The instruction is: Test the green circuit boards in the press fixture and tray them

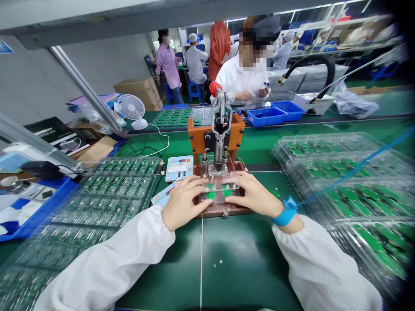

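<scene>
My left hand [186,198] is at the left side of a clamp-type test fixture [218,142], its thumb and fingertips on a small green circuit board [210,193]. From the right, my right hand [256,193], with a blue wrist strap [285,214], has its thumb and fingers at another green circuit board [228,193]. Both boards lie on the fixture's brown base, under a clear plate [216,181] that partly covers them. The fixture has an orange frame and a red-knobbed lever [215,88] standing upright. Fingertips are partly hidden by the plate.
Clear trays of circuit boards [106,194] spread along the left. Stacked trays of green boards [359,185] stand on the right, crossed by a blue cord [353,170]. Two small meters [179,167] sit beside the fixture. A co-worker [243,77] sits opposite, behind blue bins [267,116].
</scene>
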`<state>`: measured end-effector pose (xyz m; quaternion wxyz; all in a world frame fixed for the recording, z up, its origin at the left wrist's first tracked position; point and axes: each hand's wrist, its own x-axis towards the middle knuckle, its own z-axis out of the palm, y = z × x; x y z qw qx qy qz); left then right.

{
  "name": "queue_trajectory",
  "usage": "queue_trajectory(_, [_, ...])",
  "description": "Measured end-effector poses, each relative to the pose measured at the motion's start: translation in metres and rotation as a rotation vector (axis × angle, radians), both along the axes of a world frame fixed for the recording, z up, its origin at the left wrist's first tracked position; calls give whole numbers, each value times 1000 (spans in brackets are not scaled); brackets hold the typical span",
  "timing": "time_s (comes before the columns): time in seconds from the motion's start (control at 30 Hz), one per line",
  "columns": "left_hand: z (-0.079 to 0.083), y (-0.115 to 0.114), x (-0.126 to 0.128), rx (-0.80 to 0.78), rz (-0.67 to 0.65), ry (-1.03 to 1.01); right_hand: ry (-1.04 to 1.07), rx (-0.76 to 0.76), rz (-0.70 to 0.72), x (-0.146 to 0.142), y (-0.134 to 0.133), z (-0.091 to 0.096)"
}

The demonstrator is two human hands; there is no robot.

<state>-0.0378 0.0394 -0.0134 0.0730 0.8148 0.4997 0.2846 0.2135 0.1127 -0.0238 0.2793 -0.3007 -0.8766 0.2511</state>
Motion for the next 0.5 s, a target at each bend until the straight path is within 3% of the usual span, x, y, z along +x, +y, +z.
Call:
queue_trajectory(0.27, [-8,0,2,66,-20,-48,31,-5,-14,2,3,-7])
queue_trajectory(0.5, [-19,-16,-2,76,-18,29,109,20,-1,6,-7,-16])
